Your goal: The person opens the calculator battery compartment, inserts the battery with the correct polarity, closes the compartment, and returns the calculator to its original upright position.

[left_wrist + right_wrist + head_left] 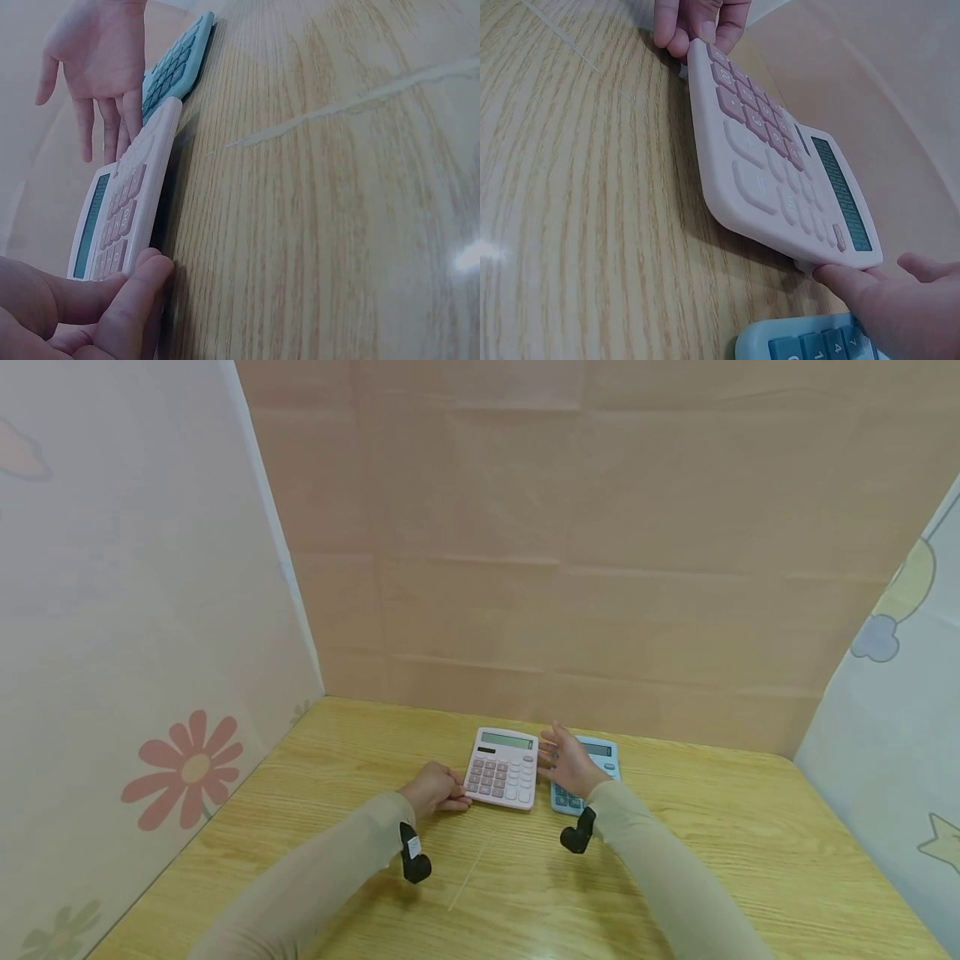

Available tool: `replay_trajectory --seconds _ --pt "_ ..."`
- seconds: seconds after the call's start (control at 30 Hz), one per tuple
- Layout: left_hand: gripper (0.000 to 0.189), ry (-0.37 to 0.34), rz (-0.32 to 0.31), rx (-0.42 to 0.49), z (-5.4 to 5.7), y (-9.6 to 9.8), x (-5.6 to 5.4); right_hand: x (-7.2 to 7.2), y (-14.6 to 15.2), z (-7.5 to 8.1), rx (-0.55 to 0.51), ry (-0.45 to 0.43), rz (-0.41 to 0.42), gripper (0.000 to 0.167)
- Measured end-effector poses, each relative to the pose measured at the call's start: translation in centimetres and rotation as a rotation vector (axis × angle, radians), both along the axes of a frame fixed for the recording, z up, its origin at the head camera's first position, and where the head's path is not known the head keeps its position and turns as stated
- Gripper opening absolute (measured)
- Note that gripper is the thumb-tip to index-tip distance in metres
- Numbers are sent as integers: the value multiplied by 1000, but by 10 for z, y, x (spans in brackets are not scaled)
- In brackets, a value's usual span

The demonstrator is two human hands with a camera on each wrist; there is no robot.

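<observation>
A pale pink calculator (501, 768) lies face up, its display at the far end; in the right wrist view its underside appears slightly off the wood. At its near left corner my left hand (435, 789) pinches the edge between thumb and fingers. Straight fingers of my right hand (572, 764) reach to the pink calculator's right edge, and in the right wrist view (900, 300) they seem to touch it from the side or below. Under that right hand lies a blue calculator (611, 762), partly covered by the hand and wrist.
The wooden table (697, 827) ends at a tan backdrop (465, 610) behind the calculators. A pale streak (468, 877) marks the wood in front. Patterned panels stand left (180, 652) and right (885, 710). Each wrist carries a black camera mount.
</observation>
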State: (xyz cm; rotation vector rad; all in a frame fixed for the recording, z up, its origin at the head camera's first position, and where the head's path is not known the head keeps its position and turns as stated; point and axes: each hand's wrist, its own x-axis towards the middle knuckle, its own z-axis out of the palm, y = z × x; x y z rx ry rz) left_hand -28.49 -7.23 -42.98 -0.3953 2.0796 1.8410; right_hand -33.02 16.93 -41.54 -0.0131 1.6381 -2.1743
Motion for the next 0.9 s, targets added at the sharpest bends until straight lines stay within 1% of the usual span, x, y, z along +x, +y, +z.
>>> replay_trajectory --seconds 0.33,0.9 --pt "13 -8 -8 -37 2 1 1 2 0 1 -5 1 0 70" --pt "11 41 -26 -109 -4 3 -2 3 0 2 1 0 -2 73"
